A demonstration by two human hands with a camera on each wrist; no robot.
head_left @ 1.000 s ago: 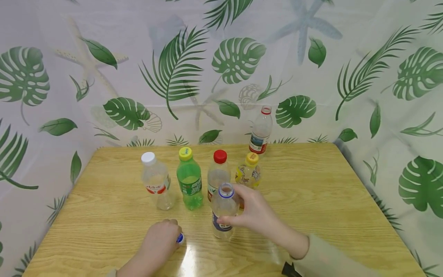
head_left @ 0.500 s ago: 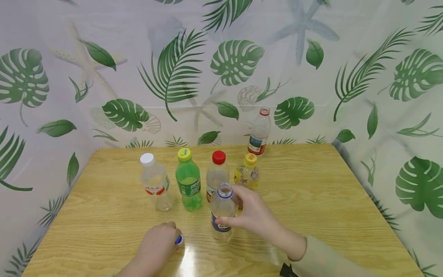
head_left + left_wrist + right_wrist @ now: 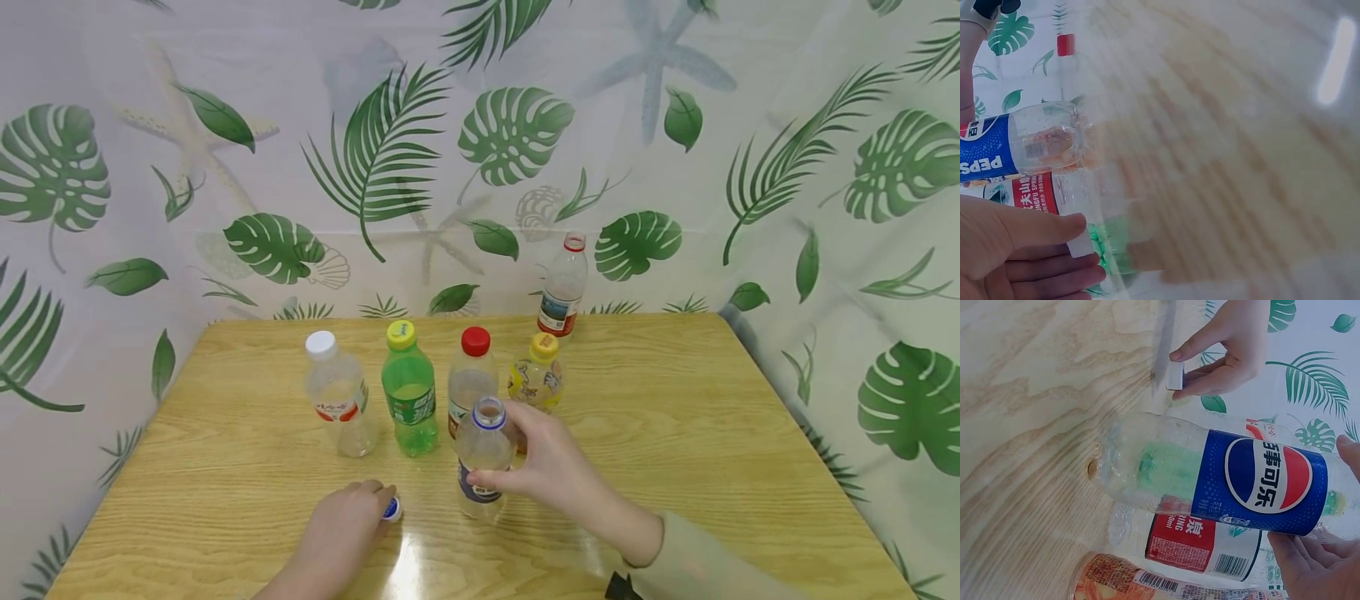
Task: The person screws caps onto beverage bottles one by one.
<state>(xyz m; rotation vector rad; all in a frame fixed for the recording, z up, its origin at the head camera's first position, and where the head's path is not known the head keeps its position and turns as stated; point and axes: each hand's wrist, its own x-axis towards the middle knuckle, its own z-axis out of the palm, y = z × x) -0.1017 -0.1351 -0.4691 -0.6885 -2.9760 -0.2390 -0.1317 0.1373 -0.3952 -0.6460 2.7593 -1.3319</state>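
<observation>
Nearest: left hand [image 3: 341, 529] at the front of the table [image 3: 675, 400], pinching a white cap with a blue top [image 3: 392, 509] between thumb and fingers. Whether the cap touches the wood: cannot tell.

Slightly farther, to the right: right hand [image 3: 551, 462] grasping the Pepsi bottle [image 3: 483, 450], thumb on the near side, fingers round the right side. Bottle upright, mouth uncovered, blue ring at neck. A gap of wood separates cap and bottle.

Next, a row, all upright and capped. White-capped bottle [image 3: 336, 392] at left, nearest the left edge but well inside it; green bottle [image 3: 411, 400] just beside it; red-capped bottle [image 3: 472, 379] directly behind the Pepsi bottle, contact not discernible; yellow-capped bottle [image 3: 538, 382] behind the right hand. Tightest spacing is around the Pepsi bottle; widest stretch of wood runs from the yellow-capped bottle to the right edge.

Farthest: uncapped bottle with a red neck ring [image 3: 562, 287], near the back edge. Beyond that edge, leaf-print sheeting [image 3: 615, 150].
</observation>
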